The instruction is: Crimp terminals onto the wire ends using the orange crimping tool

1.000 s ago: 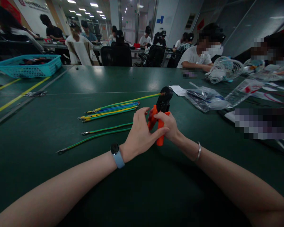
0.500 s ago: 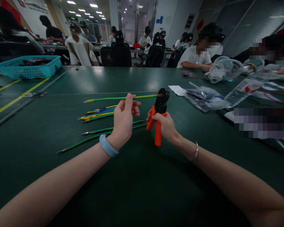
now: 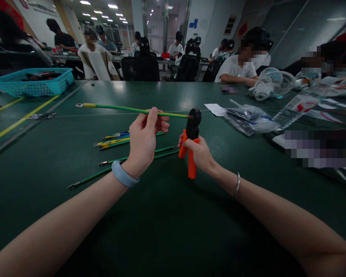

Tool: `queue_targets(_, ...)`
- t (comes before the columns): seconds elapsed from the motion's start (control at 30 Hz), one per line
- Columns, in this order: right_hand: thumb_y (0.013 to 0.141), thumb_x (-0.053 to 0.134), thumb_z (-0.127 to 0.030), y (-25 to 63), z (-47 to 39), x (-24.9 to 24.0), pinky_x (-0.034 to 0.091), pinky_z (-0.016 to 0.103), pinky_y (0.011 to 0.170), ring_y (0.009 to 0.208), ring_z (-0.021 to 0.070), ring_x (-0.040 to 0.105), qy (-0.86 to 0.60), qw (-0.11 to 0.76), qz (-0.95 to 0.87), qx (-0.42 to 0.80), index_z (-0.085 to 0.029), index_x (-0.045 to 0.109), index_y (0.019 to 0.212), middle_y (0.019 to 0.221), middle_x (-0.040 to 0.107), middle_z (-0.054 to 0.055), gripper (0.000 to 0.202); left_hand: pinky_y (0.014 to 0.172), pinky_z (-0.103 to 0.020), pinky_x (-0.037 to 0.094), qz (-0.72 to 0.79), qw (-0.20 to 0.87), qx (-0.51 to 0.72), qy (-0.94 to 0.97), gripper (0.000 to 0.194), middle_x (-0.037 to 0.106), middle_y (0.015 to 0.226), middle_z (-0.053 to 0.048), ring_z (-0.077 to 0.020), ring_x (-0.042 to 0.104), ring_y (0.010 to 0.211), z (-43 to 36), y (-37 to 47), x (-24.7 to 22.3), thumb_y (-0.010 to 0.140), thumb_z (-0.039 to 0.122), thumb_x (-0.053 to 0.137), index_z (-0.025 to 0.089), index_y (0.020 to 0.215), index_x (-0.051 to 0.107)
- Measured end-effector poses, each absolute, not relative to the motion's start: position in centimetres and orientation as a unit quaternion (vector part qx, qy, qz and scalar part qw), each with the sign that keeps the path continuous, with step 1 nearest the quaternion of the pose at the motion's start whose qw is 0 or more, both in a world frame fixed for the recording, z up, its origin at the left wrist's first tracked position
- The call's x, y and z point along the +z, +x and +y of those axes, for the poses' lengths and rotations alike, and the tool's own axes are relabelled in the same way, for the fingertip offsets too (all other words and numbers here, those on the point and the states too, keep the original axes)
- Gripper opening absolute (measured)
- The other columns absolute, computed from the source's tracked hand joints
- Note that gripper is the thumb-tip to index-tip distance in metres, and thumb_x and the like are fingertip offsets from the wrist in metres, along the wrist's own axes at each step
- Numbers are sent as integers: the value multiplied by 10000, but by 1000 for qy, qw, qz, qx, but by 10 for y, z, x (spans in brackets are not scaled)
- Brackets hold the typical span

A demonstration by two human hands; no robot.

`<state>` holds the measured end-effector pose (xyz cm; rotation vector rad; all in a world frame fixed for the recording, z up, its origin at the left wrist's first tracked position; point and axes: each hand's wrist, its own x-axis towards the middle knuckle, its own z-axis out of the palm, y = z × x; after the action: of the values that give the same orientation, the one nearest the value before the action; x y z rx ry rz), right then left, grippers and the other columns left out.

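My left hand [image 3: 145, 134] pinches a green-and-yellow wire [image 3: 115, 108] between thumb and fingers. A ring terminal [image 3: 79, 105] with a yellow sleeve is on the wire's left end. The other end, with bare copper strands, meets the black head of a crimping tool [image 3: 194, 119]; whether it sits between the jaws I cannot tell. My right hand [image 3: 200, 152] is wrapped round the tool's orange handles, which stand apart. Below the left hand, several more wires [image 3: 115, 143] with ring terminals lie on the table, partly hidden by that hand and wrist.
On the dark green table [image 3: 173, 215], a blue basket [image 3: 37, 84] holds tools at the far left. Small metal pieces [image 3: 42, 115] lie near it. To the right are plastic bags [image 3: 248, 117], paper [image 3: 215, 109] and a white fan [image 3: 272, 84]. Several people sit beyond.
My left hand has shifted left, and the wire's ringed end has swung up and left, away from the other wires. The crimping tool has moved slightly left; its handles remain apart.
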<state>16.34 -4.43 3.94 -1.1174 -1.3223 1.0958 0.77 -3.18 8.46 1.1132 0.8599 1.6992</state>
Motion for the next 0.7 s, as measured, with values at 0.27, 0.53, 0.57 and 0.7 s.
queue_targets(0.27,725,614,-343,165,-43,39,482,365,697,753,176,567,-476,516,-545,459,-202,567,896,824,586,16,226,628,-215,548,342,441,684,469,281,723,796,-26,-99,662,657,-29,7,81,930,460,659,187,866,641)
queue_targets(0.53,714,607,-341,166,-39,36,486,353,657,689,166,559,-477,520,-540,459,-207,577,859,756,588,1,200,647,-263,562,323,461,673,480,266,718,827,-20,-113,664,685,-24,6,72,951,467,628,210,887,650)
queue_targets(0.57,705,606,-337,165,-39,37,486,354,656,684,168,560,-479,521,-534,463,-207,575,845,746,587,2,194,660,-276,568,313,473,667,484,250,720,838,-19,-121,665,697,-22,6,68,960,458,616,218,900,654)
queue_targets(0.7,670,601,-335,164,-38,40,473,353,638,668,175,563,-486,522,-514,476,-208,570,793,716,591,8,180,793,-344,583,330,486,606,535,257,732,987,-54,-168,693,846,-20,8,55,986,475,553,242,920,639)
